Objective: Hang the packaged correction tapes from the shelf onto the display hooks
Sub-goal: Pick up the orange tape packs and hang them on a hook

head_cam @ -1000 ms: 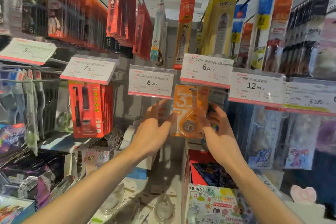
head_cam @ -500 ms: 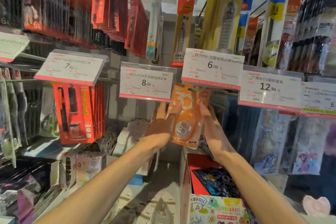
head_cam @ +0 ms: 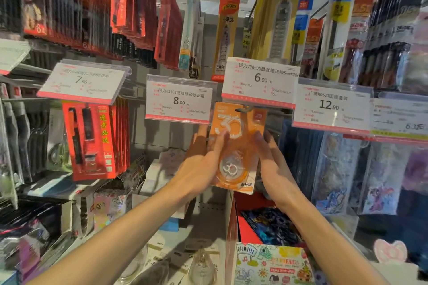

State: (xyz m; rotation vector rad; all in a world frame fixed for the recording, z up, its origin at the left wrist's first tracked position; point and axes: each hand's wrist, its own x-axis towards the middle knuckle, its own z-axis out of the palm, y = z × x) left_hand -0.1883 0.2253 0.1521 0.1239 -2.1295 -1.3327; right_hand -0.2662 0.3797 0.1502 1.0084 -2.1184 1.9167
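Observation:
An orange packaged correction tape [head_cam: 236, 146] with a clear blister hangs upright under the 6.00 price tag [head_cam: 260, 82]. Its top hole sits at the metal display hook [head_cam: 245, 109], whose tip shows through the card. My left hand [head_cam: 203, 159] presses the pack's left edge with thumb and fingers. My right hand [head_cam: 269, 157] holds its right edge. More clear-packed correction tapes [head_cam: 203, 266] lie flat on the shelf at the bottom centre.
An 8.00 price tag [head_cam: 179, 99] hangs left of the pack, a 12.90 tag [head_cam: 332, 105] right. Red pen packs [head_cam: 92, 141] hang at the left. A red display box [head_cam: 234, 220] stands below. Pen packs crowd the hooks overhead.
Both hands have raised the orange pack from chest height up to the hook under the 6.00 tag, and its top hole now sits on the hook.

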